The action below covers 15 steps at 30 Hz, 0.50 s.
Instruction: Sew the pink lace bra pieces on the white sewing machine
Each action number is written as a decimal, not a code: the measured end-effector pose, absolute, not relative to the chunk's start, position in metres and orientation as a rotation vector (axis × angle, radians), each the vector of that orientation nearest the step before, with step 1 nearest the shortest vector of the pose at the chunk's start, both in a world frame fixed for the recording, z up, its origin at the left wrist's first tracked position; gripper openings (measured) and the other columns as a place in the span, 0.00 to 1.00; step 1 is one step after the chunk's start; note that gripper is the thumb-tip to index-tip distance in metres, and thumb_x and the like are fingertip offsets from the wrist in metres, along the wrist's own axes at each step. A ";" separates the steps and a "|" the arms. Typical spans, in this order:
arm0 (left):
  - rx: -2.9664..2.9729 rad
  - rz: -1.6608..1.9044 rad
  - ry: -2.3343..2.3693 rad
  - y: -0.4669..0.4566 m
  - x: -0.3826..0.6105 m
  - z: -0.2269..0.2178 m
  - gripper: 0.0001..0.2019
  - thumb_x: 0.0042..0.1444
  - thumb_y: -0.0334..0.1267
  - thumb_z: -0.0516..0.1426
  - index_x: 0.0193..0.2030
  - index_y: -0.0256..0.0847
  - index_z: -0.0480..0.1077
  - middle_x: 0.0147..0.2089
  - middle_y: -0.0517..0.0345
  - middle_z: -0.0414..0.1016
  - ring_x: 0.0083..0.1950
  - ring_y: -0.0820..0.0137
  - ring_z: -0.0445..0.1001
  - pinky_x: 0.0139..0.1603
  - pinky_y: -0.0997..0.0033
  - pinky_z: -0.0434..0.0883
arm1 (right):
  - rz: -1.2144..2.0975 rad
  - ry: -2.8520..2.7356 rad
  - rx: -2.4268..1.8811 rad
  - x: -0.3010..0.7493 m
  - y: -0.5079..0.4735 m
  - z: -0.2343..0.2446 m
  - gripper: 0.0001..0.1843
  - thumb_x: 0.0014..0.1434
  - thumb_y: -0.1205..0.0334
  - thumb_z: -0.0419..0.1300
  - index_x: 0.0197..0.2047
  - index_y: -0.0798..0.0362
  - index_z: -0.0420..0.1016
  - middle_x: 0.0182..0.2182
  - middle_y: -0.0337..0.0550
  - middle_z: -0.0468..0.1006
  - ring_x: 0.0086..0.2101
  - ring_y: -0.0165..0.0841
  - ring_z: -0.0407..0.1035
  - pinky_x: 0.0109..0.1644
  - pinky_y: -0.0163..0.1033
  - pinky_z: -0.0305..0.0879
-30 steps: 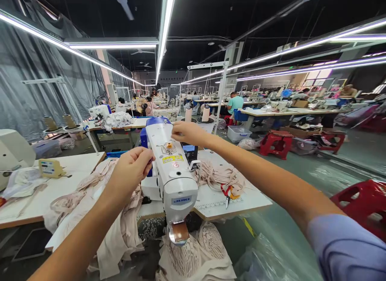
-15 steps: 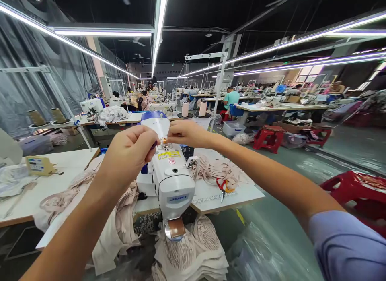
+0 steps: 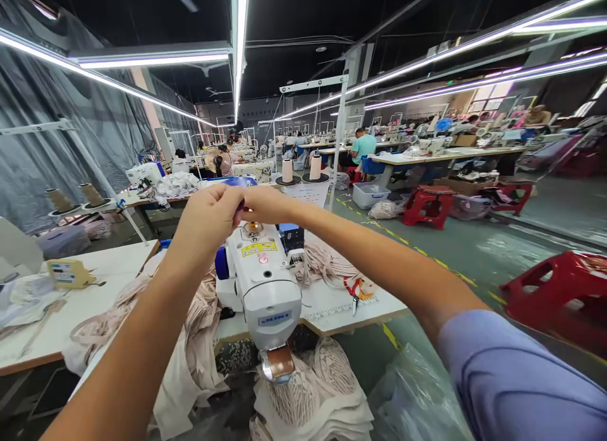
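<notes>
My left hand (image 3: pixel 212 215) is closed, thumb against the curled forefinger, above the far end of a white sewing machine (image 3: pixel 272 296). Its fingers meet those of my right hand (image 3: pixel 268 203), also closed in a pinch. A small dark purple bit shows between the fingers, too little to name. Just below them, a small orange part (image 3: pixel 253 227) sits on top of the machine. Beige fabric pieces with a lace pattern (image 3: pixel 308 387) lie stacked under the machine's near end. Pale pink strips (image 3: pixel 327 264) are heaped to its right.
Red-and-orange-handled scissors (image 3: pixel 354 294) lie on the white table (image 3: pixel 379 309). More beige fabric (image 3: pixel 187 346) drapes at the left. Two thread cones (image 3: pixel 287 170) stand behind the machine. Red stools (image 3: pixel 552 296) are on the right. Other people sit at machines farther back.
My right hand has moved left and up to meet my left hand, closing the gap between them above the machine. The view has shifted slightly.
</notes>
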<state>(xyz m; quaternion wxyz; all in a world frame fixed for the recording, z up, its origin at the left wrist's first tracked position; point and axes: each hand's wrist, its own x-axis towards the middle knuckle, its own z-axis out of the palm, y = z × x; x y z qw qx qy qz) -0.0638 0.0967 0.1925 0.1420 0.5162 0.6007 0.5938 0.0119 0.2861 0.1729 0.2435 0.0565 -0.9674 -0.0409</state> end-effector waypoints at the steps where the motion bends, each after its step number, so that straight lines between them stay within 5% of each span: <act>1: 1.452 1.687 1.800 0.098 -0.068 0.192 0.10 0.49 0.39 0.55 0.20 0.40 0.63 0.16 0.65 0.57 0.18 0.79 0.51 0.19 0.75 0.46 | -0.127 -2.671 0.075 0.012 0.288 0.174 0.09 0.61 0.65 0.58 0.29 0.55 0.71 0.32 0.43 0.73 0.32 0.31 0.61 0.34 0.36 0.50; 15: 1.513 1.417 2.031 0.103 -0.089 0.187 0.11 0.49 0.41 0.55 0.20 0.41 0.63 0.16 0.65 0.57 0.18 0.78 0.51 0.19 0.75 0.47 | -0.118 -2.707 0.199 0.027 0.284 0.175 0.10 0.64 0.61 0.57 0.33 0.54 0.74 0.34 0.42 0.73 0.32 0.30 0.63 0.35 0.36 0.52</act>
